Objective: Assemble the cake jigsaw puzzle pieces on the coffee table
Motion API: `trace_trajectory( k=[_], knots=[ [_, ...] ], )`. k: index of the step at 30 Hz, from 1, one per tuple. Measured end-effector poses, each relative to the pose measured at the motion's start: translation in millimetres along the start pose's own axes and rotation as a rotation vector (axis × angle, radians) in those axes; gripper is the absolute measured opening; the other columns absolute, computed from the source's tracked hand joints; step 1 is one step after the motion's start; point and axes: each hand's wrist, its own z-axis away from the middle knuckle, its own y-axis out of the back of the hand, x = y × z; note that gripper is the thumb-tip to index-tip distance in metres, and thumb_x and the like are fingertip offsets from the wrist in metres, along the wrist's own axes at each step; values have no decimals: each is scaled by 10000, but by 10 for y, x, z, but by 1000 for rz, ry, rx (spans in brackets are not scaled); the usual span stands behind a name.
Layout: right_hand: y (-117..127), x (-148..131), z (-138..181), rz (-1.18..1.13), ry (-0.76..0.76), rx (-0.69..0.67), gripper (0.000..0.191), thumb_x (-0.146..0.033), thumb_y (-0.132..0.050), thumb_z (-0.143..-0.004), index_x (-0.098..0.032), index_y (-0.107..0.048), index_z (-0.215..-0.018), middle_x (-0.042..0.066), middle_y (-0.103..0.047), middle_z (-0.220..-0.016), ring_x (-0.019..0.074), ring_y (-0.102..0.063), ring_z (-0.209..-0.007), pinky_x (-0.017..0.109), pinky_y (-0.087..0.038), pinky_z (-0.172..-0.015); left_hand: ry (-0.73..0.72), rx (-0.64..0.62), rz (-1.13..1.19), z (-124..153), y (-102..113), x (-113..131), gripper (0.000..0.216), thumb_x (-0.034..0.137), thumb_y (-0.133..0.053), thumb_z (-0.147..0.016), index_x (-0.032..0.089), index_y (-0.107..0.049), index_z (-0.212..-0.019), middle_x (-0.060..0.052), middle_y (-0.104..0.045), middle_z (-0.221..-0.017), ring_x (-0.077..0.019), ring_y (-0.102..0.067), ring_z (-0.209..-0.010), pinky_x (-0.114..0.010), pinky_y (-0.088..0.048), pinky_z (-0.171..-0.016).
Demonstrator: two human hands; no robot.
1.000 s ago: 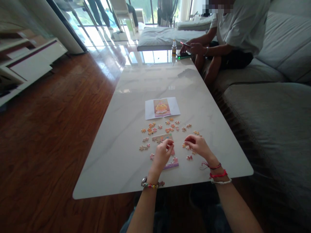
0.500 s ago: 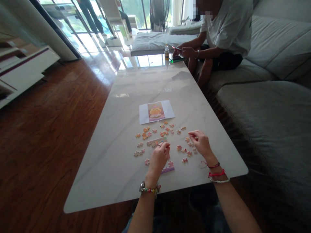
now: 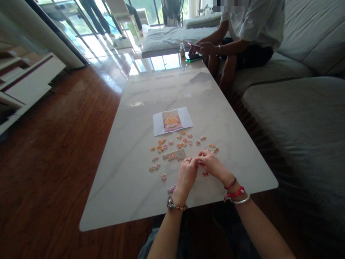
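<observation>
My left hand (image 3: 188, 175) and my right hand (image 3: 211, 163) meet fingertip to fingertip over the right side of the puzzle area. Both have their fingers pinched together; what lies between them is too small and covered to make out. Just left of my left fingers lies a joined strip of puzzle pieces (image 3: 174, 155) with a greenish top. A purple joined piece (image 3: 171, 189) shows partly beside my left wrist. One reddish puzzle piece (image 3: 205, 174) lies under my right hand. Loose orange and pink puzzle pieces (image 3: 182, 145) are scattered beyond, and others are hidden by my hands.
A creased paper with a picture (image 3: 172, 121) lies past the pieces on the white marble table (image 3: 129, 144). A bottle (image 3: 182, 51) stands at the far end. On the grey sofa (image 3: 293, 108) to the right, a person (image 3: 250, 27) holds a phone.
My right hand has moved left and my left hand a little right, so their fingertips now meet. The view has shifted slightly, and my hands cover different pieces.
</observation>
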Motion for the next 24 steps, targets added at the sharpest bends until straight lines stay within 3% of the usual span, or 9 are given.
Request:
trace_trajectory(
  k=[6, 14, 18, 24],
  knots=[
    [5, 7, -9, 142, -60, -47, 20, -165, -571, -743, -170, -586, -755, 54, -546, -848, 179, -491, -834, 303, -376, -743, -10, 12, -9, -17, 30, -29, 73, 163, -444, -804, 182, -513, -789, -35, -566, -839, -152, -504, -826, -287, -411, -741],
    [91, 194, 60, 220, -121, -10, 62, -200, -531, -768, -154, -555, -801, 75, -552, -855, 204, -497, -864, 318, -383, -736, 77, 21, -103, -32, 43, 40, 110, 226, -420, -825, 184, -509, -775, -43, -571, -837, -173, -503, -839, -308, -405, -735],
    [134, 232, 65, 79, -33, 12, 55, -184, -497, -790, -157, -544, -804, 63, -556, -828, 182, -512, -840, 307, -404, -739, 63, 64, 31, -12, 127, -66, 72, 244, -493, -790, 186, -502, -832, -39, -567, -859, -162, -511, -847, -300, -416, -755],
    [13, -97, 20, -70, 119, -34, 78, -171, -475, -809, -164, -552, -807, 49, -558, -804, 155, -531, -779, 287, -433, -704, 153, 97, 190, 96, 331, -410, 77, 209, -434, -811, 177, -504, -802, -15, -565, -787, -106, -517, -675, -252, -419, -667]
  ],
)
